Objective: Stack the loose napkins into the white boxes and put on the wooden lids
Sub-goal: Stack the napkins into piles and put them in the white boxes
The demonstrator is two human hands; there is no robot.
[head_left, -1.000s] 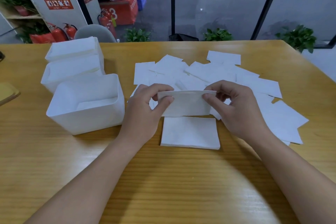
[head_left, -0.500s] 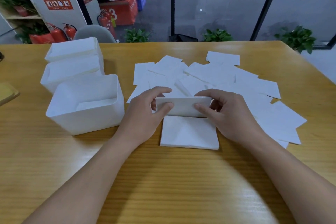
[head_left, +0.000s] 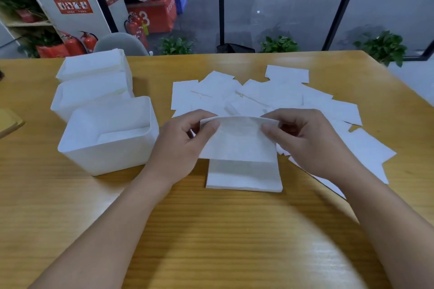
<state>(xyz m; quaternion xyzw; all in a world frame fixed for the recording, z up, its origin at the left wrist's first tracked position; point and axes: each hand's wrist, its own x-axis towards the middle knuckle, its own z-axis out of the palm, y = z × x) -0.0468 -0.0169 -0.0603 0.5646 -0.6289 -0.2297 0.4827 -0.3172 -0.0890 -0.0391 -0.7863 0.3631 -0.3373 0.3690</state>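
My left hand [head_left: 180, 145] and my right hand [head_left: 312, 141] each pinch a top corner of one white napkin [head_left: 237, 143], which hangs tilted above a small squared stack of napkins [head_left: 244, 177] on the table. Loose napkins [head_left: 270, 96] lie scattered behind and to the right of my hands. Three white boxes stand in a row at the left: the near box [head_left: 105, 148] holds a low layer of napkins, the middle box [head_left: 89, 94] and the far box [head_left: 94, 65] are filled higher. A wooden lid [head_left: 9, 122] shows partly at the left edge.
The wooden table [head_left: 211, 230] stretches bare in front of the stack toward me. A grey chair back [head_left: 119, 42] rises behind the far edge. Plants, fire extinguishers and a seated person are on the floor beyond the table.
The napkin dipped toward the stack half a second ago; now both hands hold it higher again, its lower edge hanging over the stack.
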